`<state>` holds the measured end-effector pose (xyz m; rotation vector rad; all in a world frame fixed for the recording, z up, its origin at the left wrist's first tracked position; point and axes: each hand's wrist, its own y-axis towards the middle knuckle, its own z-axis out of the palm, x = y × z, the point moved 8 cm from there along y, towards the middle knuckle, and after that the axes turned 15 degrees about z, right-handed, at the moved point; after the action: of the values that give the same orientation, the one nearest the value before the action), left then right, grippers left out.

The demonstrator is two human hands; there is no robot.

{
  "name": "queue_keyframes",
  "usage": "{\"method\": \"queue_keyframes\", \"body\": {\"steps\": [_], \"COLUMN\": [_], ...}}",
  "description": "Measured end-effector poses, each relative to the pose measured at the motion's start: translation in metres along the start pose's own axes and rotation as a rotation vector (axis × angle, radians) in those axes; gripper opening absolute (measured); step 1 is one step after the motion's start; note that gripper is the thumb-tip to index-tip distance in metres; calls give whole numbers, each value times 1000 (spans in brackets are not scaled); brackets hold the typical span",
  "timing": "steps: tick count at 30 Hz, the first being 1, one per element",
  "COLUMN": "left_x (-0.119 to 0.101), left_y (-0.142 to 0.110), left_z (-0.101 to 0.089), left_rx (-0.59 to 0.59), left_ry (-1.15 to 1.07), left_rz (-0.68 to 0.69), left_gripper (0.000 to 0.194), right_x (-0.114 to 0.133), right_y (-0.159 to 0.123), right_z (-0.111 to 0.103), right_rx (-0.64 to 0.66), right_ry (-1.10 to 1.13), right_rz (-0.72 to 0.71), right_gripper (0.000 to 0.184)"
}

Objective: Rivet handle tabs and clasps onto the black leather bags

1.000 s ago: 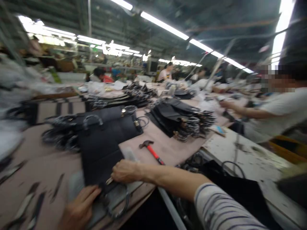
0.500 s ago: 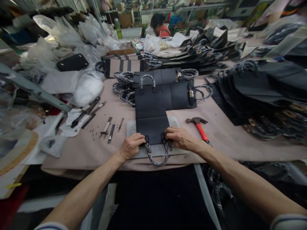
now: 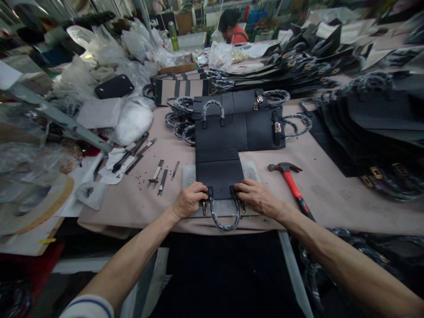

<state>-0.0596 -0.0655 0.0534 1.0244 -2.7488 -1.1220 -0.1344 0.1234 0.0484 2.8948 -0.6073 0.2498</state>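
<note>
A black leather handbag panel [image 3: 218, 170] lies across a pale grey slab [image 3: 250, 170] at the table's front. Its plastic-wrapped handle [image 3: 226, 227] loops toward me past the slab's near edge. My left hand [image 3: 190, 201] is closed at the left handle base, its fingers pinching the panel's edge there. At the right handle base, my right hand [image 3: 259, 198] is closed in a like pinch. A small metal piece [image 3: 204, 207] points down beside my left fingers, and another metal piece [image 3: 243, 206] beside my right ones. The fingertips hide what exactly they press.
To the right lies a claw hammer [image 3: 293, 183] with a red handle. Slim metal tools [image 3: 162, 182] are on the left, with tiny dark bits around. Stacked black bag pieces [image 3: 361, 119] fill the right side. Plastic bags [image 3: 96, 53] crowd the back left; a person [image 3: 233, 31] is beyond.
The camera view has shifted, so the table appears further right. Both hands keep their places at the handle bases, and the metal pieces beside them now hang straighter.
</note>
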Motion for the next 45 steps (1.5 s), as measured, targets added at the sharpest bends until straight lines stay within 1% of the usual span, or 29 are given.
{"method": "queue_keyframes", "body": {"steps": [4, 5, 8, 10, 12, 16, 18, 20, 22, 23, 24, 25, 27, 28, 29, 31, 33, 37, 39, 41, 43, 45], "left_x": [-4, -4, -4, -4, -7, -13, -8, 6, 29, 42, 57, 71, 96, 107, 116, 130, 141, 153, 154, 151, 145, 135], "left_y": [2, 2, 1, 1, 2, 2, -3, -12, -26, -34, -45, -55, -75, -81, -85, -87, -85, -73, -65, -61, -62, -70], "left_z": [2, 3, 5, 5, 5, 4, 1, -9, -28, -41, -55, -68, -87, -94, -100, -106, -105, -84, -74, -72, -78, -86], "left_rx": [29, 32, 35, 33, 29, 7, -46, -121, -171, -173, -153, -105, 53, 128, 180, 231, 256, 338, 376, 408, 465, 574], "left_ry": [26, 36, 44, 37, 32, -11, -85, -114, -14, 73, 161, 237, 305, 313, 310, 299, 281, 230, 207, 223, 296, 377], "left_rz": [10, 8, -15, -25, -29, -81, -155, -273, -464, -592, -736, -888, -1143, -1219, -1260, -1288, -1295, -1280, -1266, -1257, -1243, -1243], "left_gripper": [35, 33, 31, 32, 34, 32, 34, 37, 36, 34, 31, 30, 27, 25, 24, 21, 19, 19, 19, 19, 20, 24], "right_x": [4, 5, 6, 4, 2, -2, -3, -5, -7, -7, -7, -7, -8, -8, -8, -8, -8, -8, -6, -4, -4, -3], "right_y": [-4, -7, -16, -22, -23, -19, -17, -15, -15, -16, -16, -17, -17, -17, -17, -17, -18, -17, -16, -15, -14, -14], "right_z": [0, 0, -4, -4, -3, -4, -1, 4, 8, 9, 10, 11, 12, 12, 12, 12, 13, 13, 11, 8, 6, 5], "right_rx": [-56, -96, -276, -361, -406, -468, -487, -503, -519, -523, -524, -524, -515, -511, -509, -514, -525, -518, -511, -510, -510, -506], "right_ry": [14, 33, 168, 267, 327, 348, 320, 301, 303, 306, 307, 307, 305, 307, 309, 312, 308, 293, 292, 295, 297, 302], "right_rz": [46, 77, 208, 289, 349, 436, 457, 468, 471, 473, 476, 481, 496, 503, 506, 504, 499, 499, 495, 495, 504, 518], "right_gripper": [26, 30, 39, 38, 37, 29, 27, 27, 27, 27, 27, 27, 27, 27, 27, 27, 27, 26, 26, 25, 25, 26]}}
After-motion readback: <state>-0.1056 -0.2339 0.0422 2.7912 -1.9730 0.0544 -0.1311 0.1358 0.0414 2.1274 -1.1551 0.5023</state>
